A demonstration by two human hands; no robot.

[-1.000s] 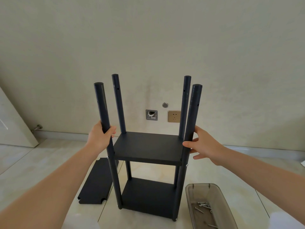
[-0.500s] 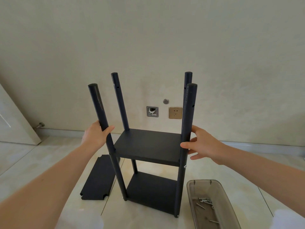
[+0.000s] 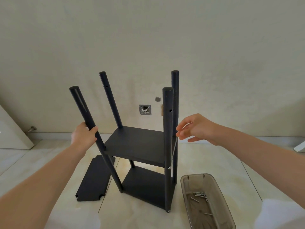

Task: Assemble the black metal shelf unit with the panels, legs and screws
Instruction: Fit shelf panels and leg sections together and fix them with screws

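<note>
shelf unit (image 3: 140, 156) stands on floor, two panels fitted. left hand (image 3: 83, 138) grips front-left leg (image 3: 90, 126). right hand (image 3: 197, 129) released, fingers loose, just right of front-right leg (image 3: 168, 138) (upright axis). spare panel (image 3: 94, 179) lies flat, nearer left hand; screws (image 3: 200, 196) in tray (image 3: 219, 192).

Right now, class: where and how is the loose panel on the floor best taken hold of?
Grip the loose panel by a long edge, coming from its open left side. It lies flat on the floor, so fingers must hook under a thin edge. Its right edge sits close against the shelf unit, whose near left leg the left hand grips.
</note>
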